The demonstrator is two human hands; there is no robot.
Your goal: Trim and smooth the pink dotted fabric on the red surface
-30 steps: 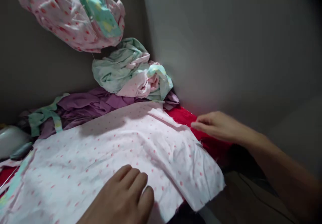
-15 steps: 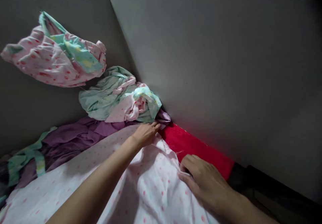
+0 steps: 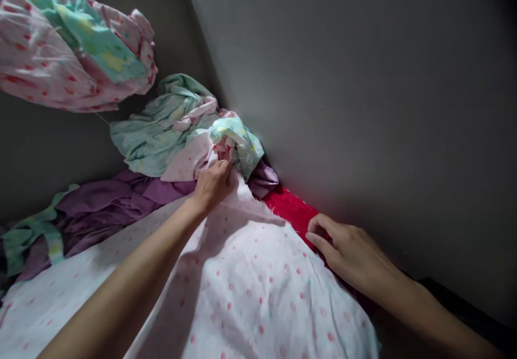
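Observation:
A large white fabric sheet with pink dots [image 3: 242,278] spreads toward me, its frayed edge running down the right. My left hand [image 3: 214,187] pinches its far corner and lifts it, raising a fold beside a crumpled mint-and-pink fabric pile [image 3: 161,133]. Just off the sheet's right edge, over a strip of red cloth [image 3: 293,208], is my right hand [image 3: 347,248]. Its thumb and index finger are curved and apart, with nothing visible between them; the other fingers are partly hidden.
Two grey walls [image 3: 363,106] meet in a corner behind the fabric. Pink dotted and mint cloth [image 3: 76,47] hangs in a bundle at the upper left. Purple fabric [image 3: 125,203] and a mint strip [image 3: 34,235] lie along the left. Something dark sits at the lower right.
My left hand has moved up and slightly left, raising the sheet's corner. My right hand has let go of the sheet's edge and shifted right. The view has moved closer to the hanging bundle.

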